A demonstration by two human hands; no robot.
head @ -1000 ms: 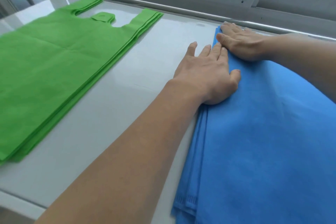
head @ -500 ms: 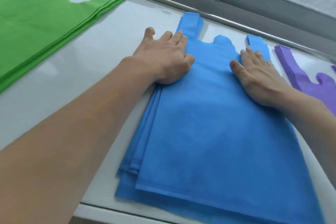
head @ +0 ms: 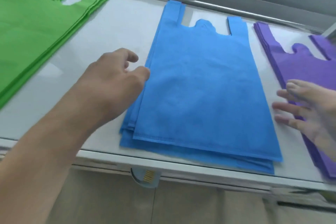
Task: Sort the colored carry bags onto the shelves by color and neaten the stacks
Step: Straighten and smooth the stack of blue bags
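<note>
Blue bag stack [head: 200, 87] flat at mid shelf [head: 120, 29], handles toward the back rail, lower layers fanned out past the top bag at the near and left edges, near hem close to the shelf lip. Left hand [head: 112, 82] at the stack's left edge, fingers loosely curled, thumb just touching the fabric, nothing in the grip. Right hand [head: 309, 111] blurred, fingers spread and straight, over the gap and the purple stack [head: 300, 63], holding nothing. Green stack [head: 40, 32] well apart at left. Likely trouble: sideways nudge sliding only the top layers and worsening the fan; careless right palm dragging purple bags askew; pull toward the lip tipping the slippery pile off
</note>
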